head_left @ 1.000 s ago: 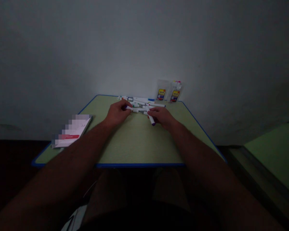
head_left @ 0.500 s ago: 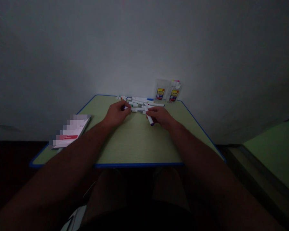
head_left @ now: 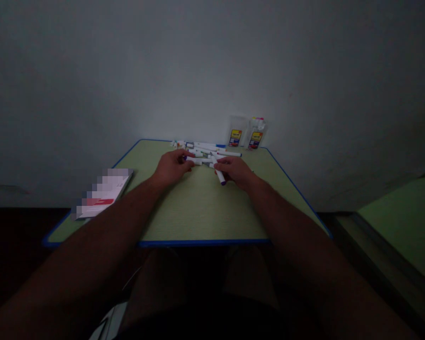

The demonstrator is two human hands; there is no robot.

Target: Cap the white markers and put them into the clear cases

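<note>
My right hand is closed on a white marker with a purple lower end, held tilted above the table. The marker's upper end reaches back toward a loose pile of white markers. At the pile's near left side, my left hand pinches a white marker piece with a purple end between thumb and fingers. Whether that piece is a cap or a whole marker I cannot tell, since the fingers cover part of it.
Two clear pouches with yellow labels stand against the wall: the left pouch and the right pouch, which has coloured caps at its top. A partly blurred flat box or booklet lies on the left of the blue-edged table.
My left fingers have shifted slightly, and more of the white piece with the purple end shows between them. My right hand keeps the marker in nearly the same place.
</note>
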